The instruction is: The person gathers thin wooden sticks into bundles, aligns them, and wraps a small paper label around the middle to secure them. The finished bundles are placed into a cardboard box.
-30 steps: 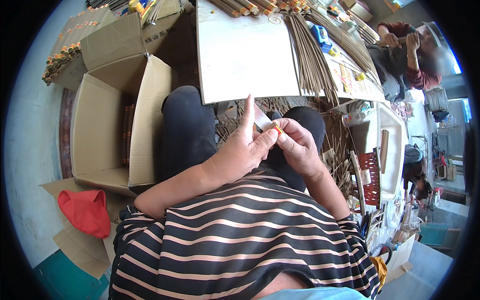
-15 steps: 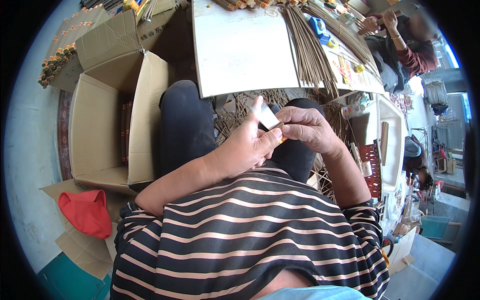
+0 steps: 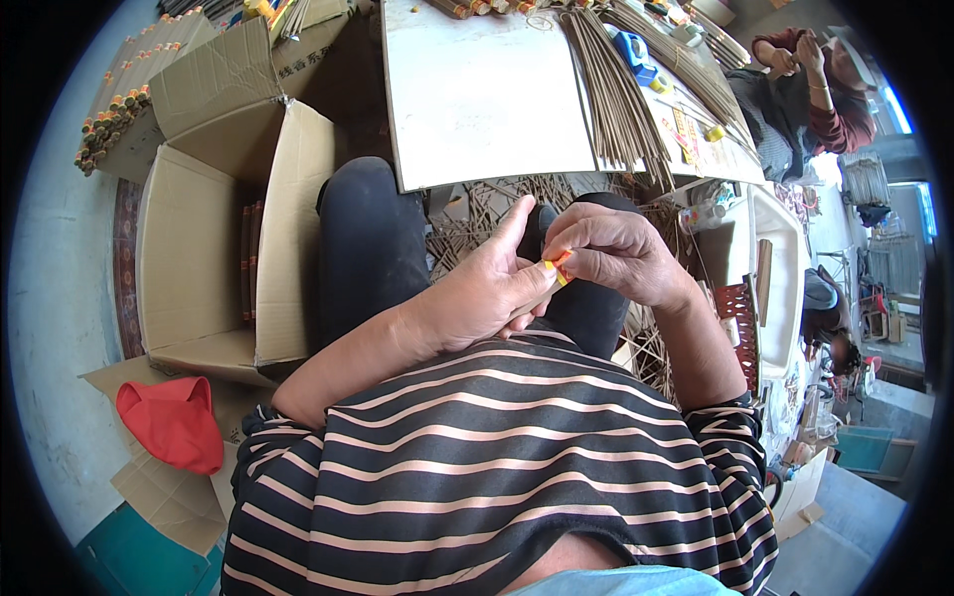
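Observation:
Over my lap, my left hand [image 3: 482,293] is closed round a thin bundle of brown incense sticks [image 3: 538,302], its thumb pointing up and away. Most of the bundle is hidden in the palm. At its upper end sits a red and yellow paper label [image 3: 561,268], which my right hand [image 3: 631,260] pinches between thumb and forefinger. The two hands nearly meet at the label. Beyond them, a fan of loose incense sticks [image 3: 621,99] lies on the white tabletop [image 3: 482,109].
An open cardboard box [image 3: 199,228] with a few bundles inside stands at my left, near a red cloth [image 3: 171,422]. A blue tape dispenser [image 3: 634,58] is on the table. Loose sticks litter the floor between my knees. Another person [image 3: 830,94] works at the far right.
The white side of the label, which stood up between my hands, has gone from sight; its red and yellow side now shows at the bundle. My right hand stays close to it.

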Available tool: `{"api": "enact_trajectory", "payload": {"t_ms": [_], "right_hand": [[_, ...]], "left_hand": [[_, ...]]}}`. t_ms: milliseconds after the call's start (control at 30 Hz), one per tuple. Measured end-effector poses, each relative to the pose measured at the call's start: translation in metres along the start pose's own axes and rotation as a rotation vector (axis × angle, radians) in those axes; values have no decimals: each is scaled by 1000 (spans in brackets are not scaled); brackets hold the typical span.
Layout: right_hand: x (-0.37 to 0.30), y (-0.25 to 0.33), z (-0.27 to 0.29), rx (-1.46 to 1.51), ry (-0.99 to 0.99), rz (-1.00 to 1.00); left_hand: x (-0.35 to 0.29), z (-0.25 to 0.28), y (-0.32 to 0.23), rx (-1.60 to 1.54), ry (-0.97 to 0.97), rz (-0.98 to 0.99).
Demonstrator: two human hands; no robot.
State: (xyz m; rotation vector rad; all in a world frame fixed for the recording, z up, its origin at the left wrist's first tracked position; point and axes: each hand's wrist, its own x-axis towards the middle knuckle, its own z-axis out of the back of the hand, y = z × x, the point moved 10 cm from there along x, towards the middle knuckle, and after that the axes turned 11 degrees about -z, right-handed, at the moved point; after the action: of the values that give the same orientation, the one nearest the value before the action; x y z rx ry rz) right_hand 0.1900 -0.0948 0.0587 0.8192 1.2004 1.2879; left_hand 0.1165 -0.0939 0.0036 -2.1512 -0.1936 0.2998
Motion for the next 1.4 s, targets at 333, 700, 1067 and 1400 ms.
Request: {"api": "enact_trajectory", "payload": {"t_ms": [333, 700, 1067, 1400], "right_hand": [[-2, 2, -2, 50, 33, 96], [5, -4, 5, 290, 140, 103], [-9, -44, -4, 242, -394, -236], [-5, -45, -8, 371, -316, -84]], "left_hand": [[-2, 5, 10, -275, -46, 57], [5, 1, 1, -245, -65, 27], [-5, 27, -21, 180, -281, -126], [-3, 20, -15, -31, -212, -38]]}}
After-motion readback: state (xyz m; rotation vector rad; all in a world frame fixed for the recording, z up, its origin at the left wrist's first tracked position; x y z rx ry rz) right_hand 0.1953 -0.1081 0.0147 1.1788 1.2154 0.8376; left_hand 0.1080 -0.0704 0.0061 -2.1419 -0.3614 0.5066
